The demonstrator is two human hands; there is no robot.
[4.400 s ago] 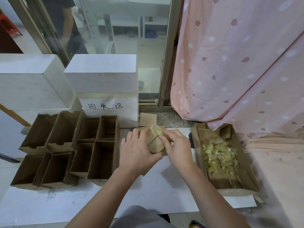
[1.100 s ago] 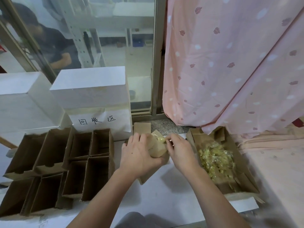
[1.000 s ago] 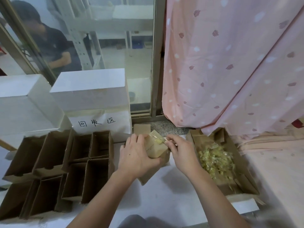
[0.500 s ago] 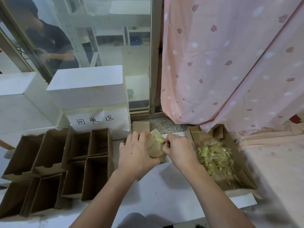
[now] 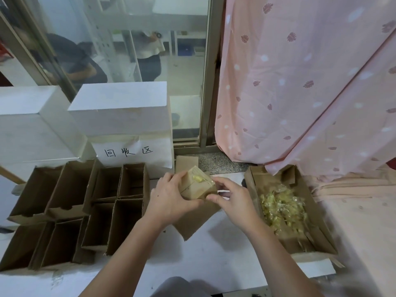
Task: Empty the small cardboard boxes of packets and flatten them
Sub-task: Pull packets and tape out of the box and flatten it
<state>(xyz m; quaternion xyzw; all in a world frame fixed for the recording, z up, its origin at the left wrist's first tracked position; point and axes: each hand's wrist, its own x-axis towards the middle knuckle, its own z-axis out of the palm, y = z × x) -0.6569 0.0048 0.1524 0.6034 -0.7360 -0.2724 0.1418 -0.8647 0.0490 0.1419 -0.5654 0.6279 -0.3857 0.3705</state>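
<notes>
Both hands (image 5: 171, 200) around small box (image 5: 198, 186)

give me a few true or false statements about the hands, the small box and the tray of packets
1. Both hands, left hand and right hand, hold the small brown cardboard box. True.
2. The small box is sealed shut. False: yellow packets show at its open top.
3. The shallow cardboard tray on the right holds loose yellow packets. True.
4. The open brown cartons on the left are full of packets. False: no packets show in them.
</notes>
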